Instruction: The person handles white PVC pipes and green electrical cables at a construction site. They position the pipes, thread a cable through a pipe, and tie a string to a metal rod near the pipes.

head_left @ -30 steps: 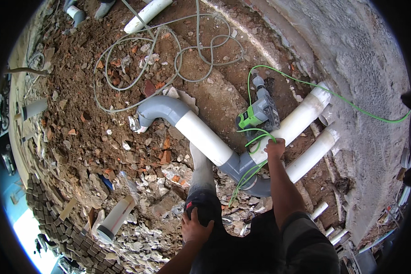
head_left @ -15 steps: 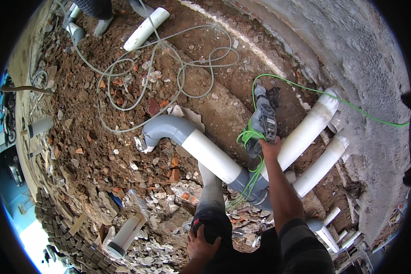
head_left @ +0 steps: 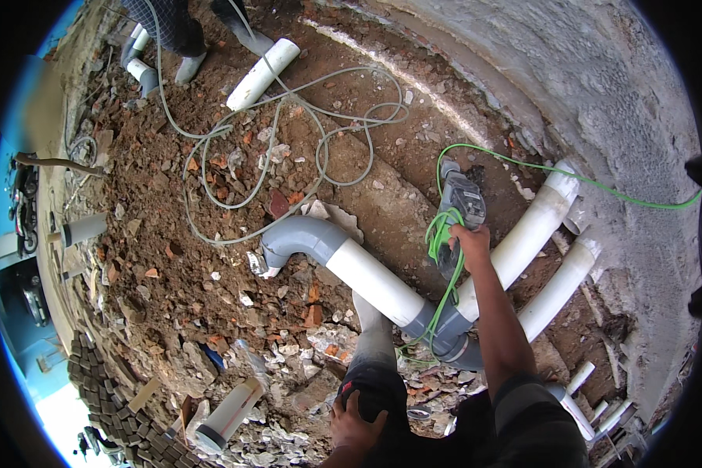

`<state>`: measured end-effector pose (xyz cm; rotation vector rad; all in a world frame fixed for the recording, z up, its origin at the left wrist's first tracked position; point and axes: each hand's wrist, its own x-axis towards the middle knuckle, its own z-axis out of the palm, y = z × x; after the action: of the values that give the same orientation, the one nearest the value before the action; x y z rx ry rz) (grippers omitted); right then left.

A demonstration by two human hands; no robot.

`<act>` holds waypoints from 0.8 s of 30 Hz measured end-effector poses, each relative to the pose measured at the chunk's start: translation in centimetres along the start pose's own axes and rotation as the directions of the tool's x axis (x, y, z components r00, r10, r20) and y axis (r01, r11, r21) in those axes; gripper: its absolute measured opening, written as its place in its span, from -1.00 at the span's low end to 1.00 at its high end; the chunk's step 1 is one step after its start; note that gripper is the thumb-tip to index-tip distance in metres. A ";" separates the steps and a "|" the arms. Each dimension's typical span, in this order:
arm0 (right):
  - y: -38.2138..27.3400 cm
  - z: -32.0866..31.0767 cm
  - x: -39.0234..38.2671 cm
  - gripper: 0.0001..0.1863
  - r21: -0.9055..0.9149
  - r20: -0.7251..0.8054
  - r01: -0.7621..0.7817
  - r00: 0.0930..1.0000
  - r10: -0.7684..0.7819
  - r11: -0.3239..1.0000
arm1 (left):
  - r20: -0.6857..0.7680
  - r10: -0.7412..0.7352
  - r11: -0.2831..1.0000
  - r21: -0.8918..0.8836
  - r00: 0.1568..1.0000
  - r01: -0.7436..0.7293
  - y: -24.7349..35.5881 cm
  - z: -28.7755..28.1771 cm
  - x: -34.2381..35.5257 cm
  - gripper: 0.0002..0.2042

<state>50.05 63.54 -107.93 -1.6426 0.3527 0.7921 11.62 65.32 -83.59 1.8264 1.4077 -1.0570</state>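
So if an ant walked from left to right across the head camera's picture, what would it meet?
Bricks → grey-ended pipe near the bottom → left hand → power tool → lower of the two long white pipes by the wall.

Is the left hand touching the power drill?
Apart. The head view shows it plainly: the left hand rests on a knee, while the power drill is beyond the white pipe.
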 end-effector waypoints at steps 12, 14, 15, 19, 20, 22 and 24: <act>-25.6 -13.1 -30.8 -0.86 -0.171 0.239 -0.077 0.964 0.117 0.982 | -0.151 0.043 0.991 -0.122 0.988 -0.062 3.6 1.5 -2.2 -0.24; -27.6 -16.2 -35.8 -0.82 -0.307 0.306 -0.055 0.940 0.154 0.950 | -0.392 0.276 0.926 -0.137 0.878 -0.352 4.3 1.7 -2.7 -0.50; -28.5 -18.1 -38.4 -0.78 -0.417 0.305 -0.050 0.933 0.191 0.908 | -0.458 0.366 0.859 -0.168 0.810 -0.483 4.4 1.7 -3.3 -0.61; -30.1 -24.3 -47.0 -0.62 -0.541 0.257 -0.051 0.940 0.222 0.840 | -0.452 0.618 0.639 -0.186 0.643 -0.746 6.8 -0.3 -4.9 -0.62; -30.0 -25.9 -48.8 -0.60 -0.527 0.272 -0.055 0.935 0.229 0.848 | -0.401 0.655 0.621 -0.198 0.641 -0.758 7.5 -0.9 -5.8 -0.64; -29.3 -28.9 -52.1 -0.56 -0.500 0.188 -0.067 0.965 0.184 0.864 | -0.212 0.767 0.577 -0.183 0.605 -0.796 9.5 -2.1 -7.4 -0.66; -28.1 -31.7 -54.8 -0.52 -0.455 0.094 -0.067 0.988 0.123 0.888 | -0.057 0.679 0.731 -0.036 0.732 -0.681 11.7 -1.7 -9.4 -0.65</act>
<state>37.73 29.35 -48.98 -2.0086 0.1693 1.1042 22.15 59.10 -74.76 2.0776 0.6438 -0.5811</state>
